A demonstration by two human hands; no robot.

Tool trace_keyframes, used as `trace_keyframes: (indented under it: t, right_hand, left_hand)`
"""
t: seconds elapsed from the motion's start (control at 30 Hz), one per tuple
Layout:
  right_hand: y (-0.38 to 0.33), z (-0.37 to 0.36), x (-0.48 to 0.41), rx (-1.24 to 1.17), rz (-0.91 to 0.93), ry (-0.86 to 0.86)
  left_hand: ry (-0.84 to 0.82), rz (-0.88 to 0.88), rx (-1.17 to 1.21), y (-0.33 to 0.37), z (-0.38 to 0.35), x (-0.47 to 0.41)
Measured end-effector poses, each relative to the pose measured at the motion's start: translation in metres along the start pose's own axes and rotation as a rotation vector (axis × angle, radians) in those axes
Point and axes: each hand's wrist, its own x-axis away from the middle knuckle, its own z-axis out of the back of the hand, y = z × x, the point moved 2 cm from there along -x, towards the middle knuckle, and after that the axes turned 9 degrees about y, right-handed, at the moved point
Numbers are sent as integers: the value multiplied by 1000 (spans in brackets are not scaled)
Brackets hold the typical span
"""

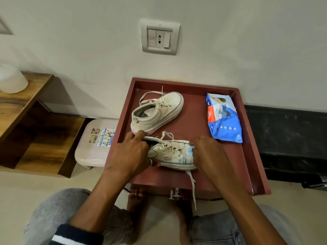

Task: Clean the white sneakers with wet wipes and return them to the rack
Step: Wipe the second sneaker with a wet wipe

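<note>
Head view of a red, raised-rim surface (194, 110) standing against a pale wall. Two white sneakers lie on it. The far sneaker (157, 112) sits upright near the back left, toe pointing right and away, laces loose. The near sneaker (171, 154) lies at the front edge with its toe to the right; one lace (193, 188) hangs over the front of the surface, beside a metal handle (175, 193). The left hand (131, 152) grips the near sneaker at the heel, its fingers (139, 135) curled over the collar into the opening and a ring (150, 162) visible on one finger. The right hand (210, 154) covers the toe, fingers (194, 141) bent down onto a pale blue wipe (191, 149) held against the upper. A blue pack of wet wipes (223, 119) lies flat at the right side of the surface, well apart from both sneakers. A wall socket (159, 37) is mounted above; a pink stool (92, 147) stands just left of the surface, next to a wooden shelf unit (40, 131) bearing a white container (11, 79).
</note>
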Motion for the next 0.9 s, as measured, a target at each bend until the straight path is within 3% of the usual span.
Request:
trace_keyframes:
  t: [0.13, 0.33, 0.53, 0.63, 0.73, 0.9]
  right_hand:
    - [7, 14, 17, -130, 8, -60]
    - [30, 10, -5, -123, -144, 70]
    - [-8, 11, 9, -109, -1, -53]
    - [9, 15, 10, -94, -93, -64]
    - [24, 10, -2, -94, -191, 53]
    - [0, 4, -2, -35, -70, 38]
  left_hand:
    - [-15, 11, -27, 1, -1, 0]
    - [-39, 12, -14, 3, 0, -1]
    - [-32, 11, -7, 3, 0, -1]
    - [-37, 8, -14, 3, 1, -2]
    - [-42, 0, 2, 4, 1, -1]
    - [-34, -3, 24, 4, 0, -1]
